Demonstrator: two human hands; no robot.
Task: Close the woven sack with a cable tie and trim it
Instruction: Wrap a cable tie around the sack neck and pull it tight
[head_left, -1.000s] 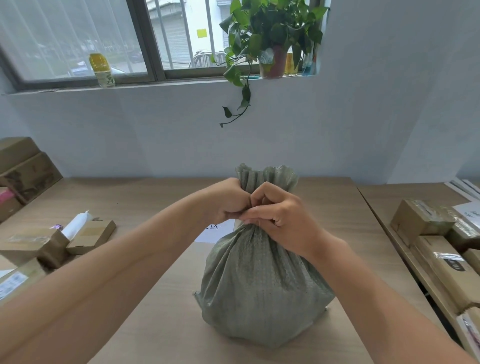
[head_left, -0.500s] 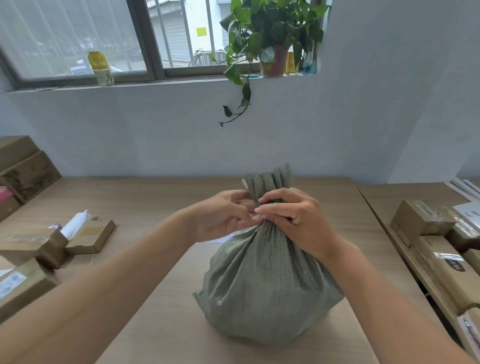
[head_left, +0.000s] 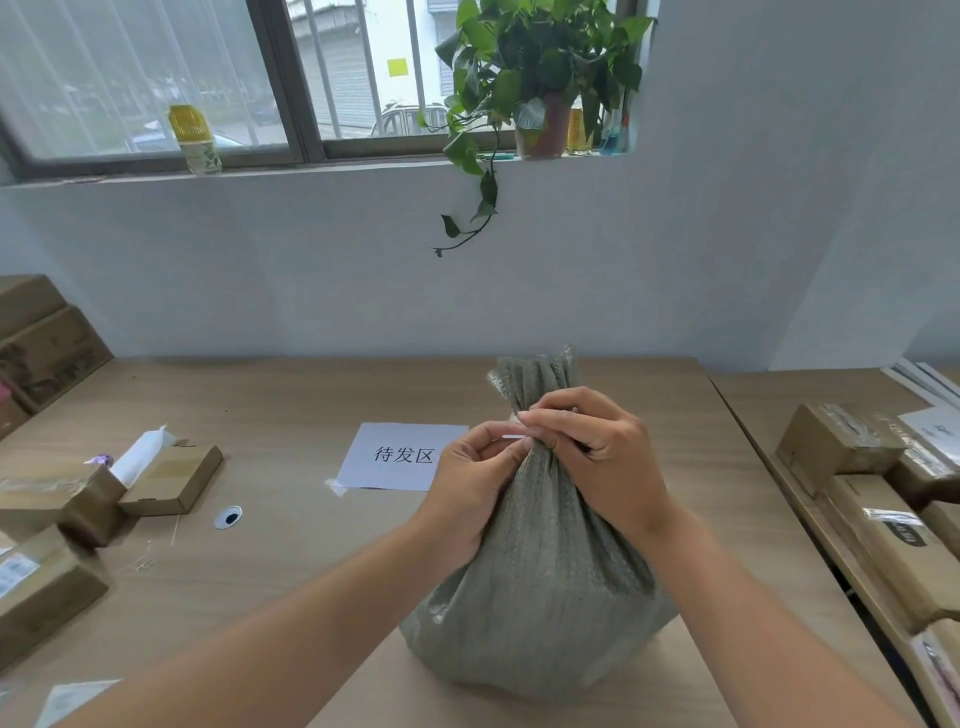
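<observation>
A full grey-green woven sack (head_left: 540, 582) stands upright on the wooden table (head_left: 291, 395), its mouth gathered into a pleated neck (head_left: 535, 374). A thin white cable tie (head_left: 513, 437) shows as a short strip at the neck, between my two hands. My left hand (head_left: 470, 486) pinches the tie's end with thumb and fingers, just left of the neck. My right hand (head_left: 597, 452) curls round the neck from the right, its fingertips meeting the tie. Most of the tie is hidden by my fingers and the fabric.
A white paper sign (head_left: 402, 456) with printed characters is taped flat behind the sack. Cardboard boxes (head_left: 171, 478) and a white roll (head_left: 140, 452) lie at the left. More taped boxes (head_left: 841, 447) sit on a second table at the right. A potted plant (head_left: 540, 78) hangs over the windowsill.
The sack has shifted to the right, uncovering the paper sign. My fists have loosened from gripping the neck into a fingertip pinch, and the white tie's end now shows between them.
</observation>
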